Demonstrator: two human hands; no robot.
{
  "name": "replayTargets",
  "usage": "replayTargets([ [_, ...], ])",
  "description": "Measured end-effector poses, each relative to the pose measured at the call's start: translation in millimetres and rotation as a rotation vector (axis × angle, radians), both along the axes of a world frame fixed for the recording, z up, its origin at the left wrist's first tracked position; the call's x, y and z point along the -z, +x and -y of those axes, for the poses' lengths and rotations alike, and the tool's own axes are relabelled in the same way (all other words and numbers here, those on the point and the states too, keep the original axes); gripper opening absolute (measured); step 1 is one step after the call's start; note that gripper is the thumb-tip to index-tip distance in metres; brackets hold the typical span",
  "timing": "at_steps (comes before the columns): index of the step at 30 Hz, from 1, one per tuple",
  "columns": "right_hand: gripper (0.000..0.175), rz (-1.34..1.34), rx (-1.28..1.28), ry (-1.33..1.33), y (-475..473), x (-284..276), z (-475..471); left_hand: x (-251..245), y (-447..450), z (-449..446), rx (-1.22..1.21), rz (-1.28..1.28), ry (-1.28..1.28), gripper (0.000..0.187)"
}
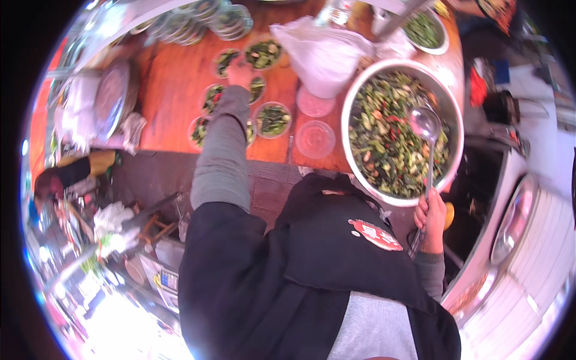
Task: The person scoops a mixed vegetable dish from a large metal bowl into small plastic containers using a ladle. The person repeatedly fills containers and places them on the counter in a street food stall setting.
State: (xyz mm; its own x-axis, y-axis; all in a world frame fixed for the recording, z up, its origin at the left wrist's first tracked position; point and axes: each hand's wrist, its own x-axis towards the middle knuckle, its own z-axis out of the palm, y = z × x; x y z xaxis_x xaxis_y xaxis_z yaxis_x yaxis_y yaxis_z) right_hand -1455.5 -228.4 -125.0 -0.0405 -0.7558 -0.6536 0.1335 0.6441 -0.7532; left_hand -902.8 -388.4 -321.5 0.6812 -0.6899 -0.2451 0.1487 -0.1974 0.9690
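Observation:
My right hand (431,218) grips the handle of a metal ladle (425,123). The ladle's bowl rests on chopped green vegetables with red chili bits (387,148) inside a large white-rimmed basin (348,103). My left hand (240,72) reaches across the wooden table (171,90), over a group of clear plastic tubs filled with greens. Close to its fingers are a filled tub (225,60) and a larger-looking one (264,54); whether it holds either is unclear. Nearer me stands another filled tub (272,120). Two tubs without greens, a front one (315,139) and a back one (313,102), sit beside the basin.
A white plastic bag (319,54) stands behind the tubs. Stacked clear containers (229,22) line the far left edge. A round metal pan (116,99) leans at the left. Another bowl of greens (423,29) is at the far right. Someone's arm (465,6) shows beyond it.

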Motion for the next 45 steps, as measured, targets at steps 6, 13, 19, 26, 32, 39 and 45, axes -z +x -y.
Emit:
replayTargets([
  [6,0.04,-0.491,-0.292,-0.176,-15.6,-6.7,-30.3,77.1,47.3,68.5,0.43,1.164,0.377,0.024],
  [13,0.035,-1.119,-0.731,-0.268,7.5,-18.1,-22.7,9.8,-10.7,29.1,0.36,1.122,0.267,0.035],
  [19,0.031,-1.201,-0.68,-0.534,-4.1,51.6,30.7,-57.9,-147.9,-115.6,0.5,0.799,0.214,0.029],
  [26,0.034,-1.28,-0.863,-0.525,-67.6,-57.2,2.1,-13.9,-194.5,-198.0,0.462,0.84,0.478,0.038],
  [32,0.027,-1.459,-0.86,-0.667,-72.5,29.8,28.7,47.4,-159.1,-192.7,0.611,0.525,0.595,0.024],
  [39,0.032,-1.535,-0.936,-0.672,-98.3,-32.2,33.8,11.4,-168.6,-187.3,0.528,0.016,0.539,0.015],
  [45,0.032,-1.489,-0.865,-0.748,-127.3,39.1,56.2,-15.3,-179.3,-199.7,0.417,-0.083,0.426,0.013],
])
